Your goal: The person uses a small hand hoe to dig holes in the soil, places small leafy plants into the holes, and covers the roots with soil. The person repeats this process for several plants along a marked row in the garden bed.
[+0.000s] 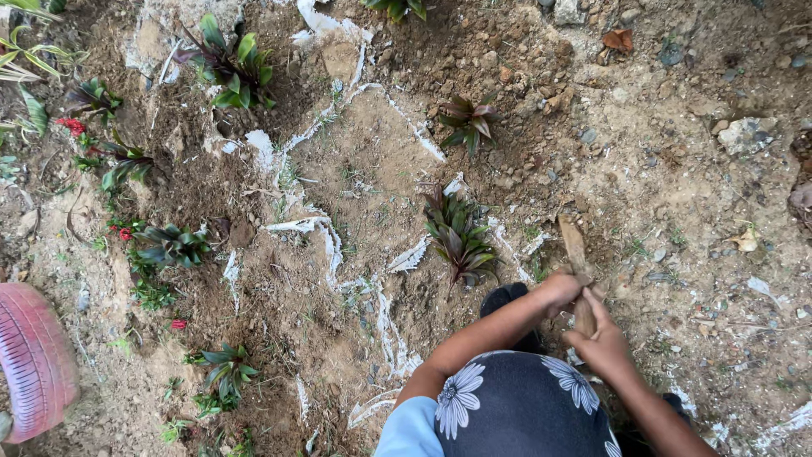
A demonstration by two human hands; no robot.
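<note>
Crumbly brown garden soil (677, 169), stony and marked with white powder lines (326, 233), fills the view. Left hand (558, 290) and right hand (602, 340) both clasp a flat, soil-caked wooden digging tool (575, 254). Its long axis runs near vertical, blade pointing away beyond the grip into soil, just right of a purple-green leafy seedling (458, 237).

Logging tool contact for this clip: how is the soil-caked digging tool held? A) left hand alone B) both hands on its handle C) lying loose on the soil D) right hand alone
B: the left hand and right hand both grip the handle of the digging tool, whose blade meets the soil beside a dark-leaved plant.
</note>
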